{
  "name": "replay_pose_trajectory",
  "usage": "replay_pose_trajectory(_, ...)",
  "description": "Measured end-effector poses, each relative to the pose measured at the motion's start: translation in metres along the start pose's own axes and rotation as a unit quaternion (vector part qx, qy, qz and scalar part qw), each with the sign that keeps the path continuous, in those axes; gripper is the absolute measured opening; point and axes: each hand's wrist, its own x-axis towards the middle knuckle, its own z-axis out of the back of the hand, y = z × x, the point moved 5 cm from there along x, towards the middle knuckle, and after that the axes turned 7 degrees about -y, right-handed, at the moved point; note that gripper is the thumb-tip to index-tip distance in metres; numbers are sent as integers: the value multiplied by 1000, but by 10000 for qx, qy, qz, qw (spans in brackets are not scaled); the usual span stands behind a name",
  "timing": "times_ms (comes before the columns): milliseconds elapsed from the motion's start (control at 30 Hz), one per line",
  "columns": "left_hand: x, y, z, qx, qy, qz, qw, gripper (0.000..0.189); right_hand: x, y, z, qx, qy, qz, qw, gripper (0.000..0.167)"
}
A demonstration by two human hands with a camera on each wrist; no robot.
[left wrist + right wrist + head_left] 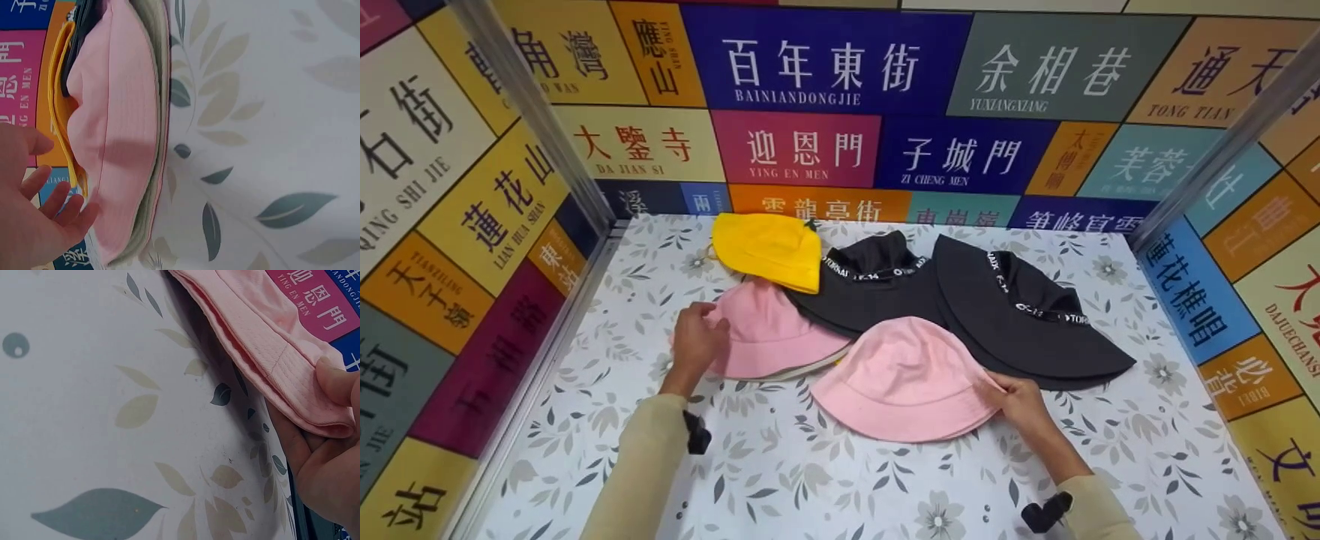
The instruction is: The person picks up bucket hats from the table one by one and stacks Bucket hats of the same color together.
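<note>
A light pink bucket hat lies at the front middle of the table, brim toward the person. My right hand pinches its right brim edge, thumb on top and fingers beneath, as the right wrist view shows with the pink brim. My left hand is at the left side of a second pink bucket hat, fingers loosely bent and apart. In the left wrist view that hand has nothing in its grasp, fingertips close to the pink fabric. The second hat shows a pale lining at its brim.
Behind the pink hats lie a yellow bucket hat, a black hat and another wide-brimmed black hat with white lettering. The table has a leaf-print cover. Walls with coloured sign panels enclose its back and sides.
</note>
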Motion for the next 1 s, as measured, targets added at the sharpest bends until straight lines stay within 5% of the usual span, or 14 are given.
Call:
replay_pose_trajectory(167,11,1,-5,254,521,-180,9982,67,-1,-1,0,25,-22,-53,10000,48)
replay_pose_trajectory(400,16,7,-15,994,1173,53,9881,79,0,-2,-1,-228,-134,89,9996,44)
replay_pose_trajectory(600,16,7,-19,1653,1146,-327,9790,69,0,-4,0,-306,-82,101,9994,43)
replay_pose_trajectory(800,17,9,-20,2107,1066,-62,9717,68,1,-3,-1,-198,-21,87,9998,46)
replay_pose_trajectory(1000,20,6,-11,2104,875,-223,9734,58,1,-1,-1,-133,-8,29,9999,46)
